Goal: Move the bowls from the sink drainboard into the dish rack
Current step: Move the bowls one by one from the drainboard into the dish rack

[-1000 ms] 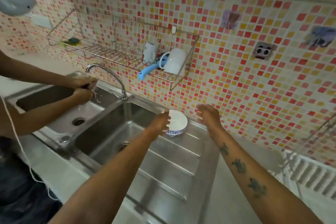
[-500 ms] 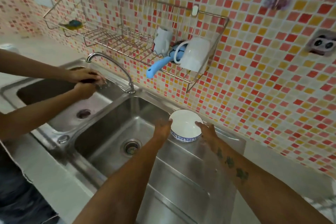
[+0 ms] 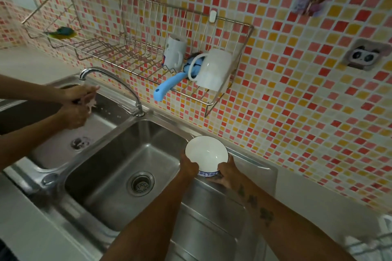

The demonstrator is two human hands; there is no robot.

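Fingers (image 3: 228,168) gripping bowl (image 3: 206,153), steel drainboard (image 3: 214,214), mosaic-tiled wall (image 3: 297,101)

Both bare forearms reaching forward and converging. Left hand (image 3: 189,166) curled against the left side of the white ceramic bowl with a blue-patterned base (image 3: 206,154), thumb at the rim. Right hand (image 3: 226,172) cupped under the right side — fingers wrapped low around the base. Dark tattoos along the right forearm.
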